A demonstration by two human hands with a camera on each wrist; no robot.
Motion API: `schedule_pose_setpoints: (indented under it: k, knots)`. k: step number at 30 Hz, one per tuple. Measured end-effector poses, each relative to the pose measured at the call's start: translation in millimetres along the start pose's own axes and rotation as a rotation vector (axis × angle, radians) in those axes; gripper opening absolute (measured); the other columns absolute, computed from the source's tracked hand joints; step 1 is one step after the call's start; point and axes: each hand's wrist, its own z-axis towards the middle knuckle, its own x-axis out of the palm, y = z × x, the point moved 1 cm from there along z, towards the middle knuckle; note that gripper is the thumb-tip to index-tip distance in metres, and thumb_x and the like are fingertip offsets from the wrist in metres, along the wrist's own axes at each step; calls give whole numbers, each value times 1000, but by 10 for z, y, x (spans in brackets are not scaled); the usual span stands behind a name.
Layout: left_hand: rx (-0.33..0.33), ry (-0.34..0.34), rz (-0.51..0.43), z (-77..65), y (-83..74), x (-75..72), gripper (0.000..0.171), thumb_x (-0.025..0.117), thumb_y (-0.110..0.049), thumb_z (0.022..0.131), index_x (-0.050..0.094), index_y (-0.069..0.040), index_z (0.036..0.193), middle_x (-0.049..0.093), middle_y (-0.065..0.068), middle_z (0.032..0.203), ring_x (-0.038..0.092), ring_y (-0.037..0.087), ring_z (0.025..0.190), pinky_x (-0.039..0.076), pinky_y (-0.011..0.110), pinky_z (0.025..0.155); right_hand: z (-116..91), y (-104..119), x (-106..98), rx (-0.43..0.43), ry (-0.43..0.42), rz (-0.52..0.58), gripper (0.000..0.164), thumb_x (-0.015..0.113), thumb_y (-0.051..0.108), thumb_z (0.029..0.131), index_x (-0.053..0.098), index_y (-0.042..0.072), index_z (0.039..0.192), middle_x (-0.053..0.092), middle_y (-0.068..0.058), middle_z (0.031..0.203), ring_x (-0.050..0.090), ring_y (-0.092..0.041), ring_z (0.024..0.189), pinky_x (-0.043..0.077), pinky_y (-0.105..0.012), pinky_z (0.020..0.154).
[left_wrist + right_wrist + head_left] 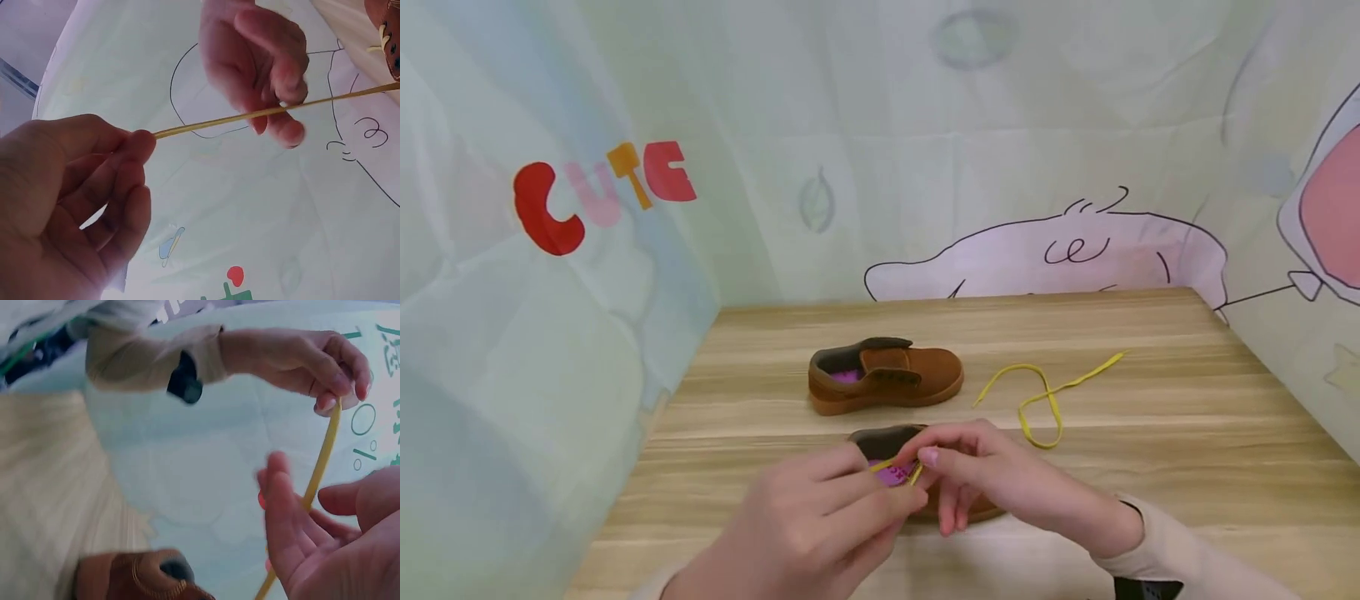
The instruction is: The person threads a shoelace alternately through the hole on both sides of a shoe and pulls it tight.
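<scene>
My left hand [812,521] pinches one end of a yellow shoelace [200,125] between thumb and index finger. The lace runs taut from there, past my right hand [1011,475], toward a brown shoe. In the right wrist view the lace passes between the spread thumb and fingers [284,519] of the right hand, which is not closed on it. Both hands are above the near brown shoe [981,510] and hide much of it; its dark collar and purple insole show. A part of a brown shoe with eyelets [392,37] appears at the left wrist view's upper right.
Behind the near shoe stands another brown shoe [936,375], toe to the right, its eyelets without a lace. To its right a second yellow shoelace [1054,407] lies looped on the wooden table [737,358]. Printed cloth [775,167] hangs around the table.
</scene>
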Motion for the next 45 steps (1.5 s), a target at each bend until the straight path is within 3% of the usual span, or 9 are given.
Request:
schedule_pose_setpoints:
  k: [6,11,13,16,20,23,31,38,45]
  knots:
    - [40,1,-33,22,-3,17,15,62,-13,93,75,-9,100,70,-9,77,55,4,65,42,10,65,-53,29,-9,-94,-71,104,20,56,12,99,67,-1,112,76,1,95,67,-5,67,54,-22,59]
    - [-182,-44,-151,-149,108,113,13,65,-20,95,75,-11,93,72,-8,77,50,1,60,37,6,59,-192,56,-8,-112,-83,84,19,55,8,99,66,3,113,77,1,97,69,-7,73,57,-25,65]
    - [-341,37,-165,-263,163,223,13,64,-21,96,74,-15,91,70,-11,75,50,0,61,36,5,58,-268,58,-11,-125,-89,68,20,54,6,99,65,3,115,77,0,97,70,-8,77,57,-26,68]
    - [-530,256,-120,-430,239,476,10,67,-26,94,74,-20,89,70,-12,80,55,2,68,42,10,62,-383,76,-11,-159,-106,39,22,51,3,100,65,4,117,77,-2,99,71,-11,84,58,-28,71]
    - [-716,570,-147,-585,277,842,19,68,-33,93,74,-18,103,72,-7,97,65,8,90,54,25,80,-499,132,-7,-197,-158,-20,22,52,1,99,64,3,117,77,-4,103,72,-14,90,58,-32,75]
    - [-813,669,-249,-652,286,1052,24,67,-34,94,73,-16,109,73,-5,105,67,10,100,55,30,88,-539,176,6,-187,-220,-84,21,55,4,98,65,5,117,77,-3,105,73,-15,97,58,-32,81]
    - [-927,590,-500,-766,384,1273,12,69,-18,92,76,-16,101,72,-7,88,52,0,71,43,17,63,-348,-5,-33,-244,-423,-355,21,67,8,92,69,7,113,74,-8,103,70,-9,94,57,-26,78]
    - [-984,586,-661,-829,431,1270,15,63,-17,95,76,-13,101,70,-6,85,52,-3,68,46,16,63,-88,-411,-87,-407,-592,-610,23,72,-3,84,73,9,104,72,-3,94,66,-8,85,56,-23,73]
    - [-1001,631,-673,-832,442,1276,20,60,-22,97,73,-17,112,69,-6,98,52,1,75,45,18,70,-94,-139,-278,-485,-855,-454,20,71,-8,84,72,2,102,72,6,89,66,-4,78,54,-18,70]
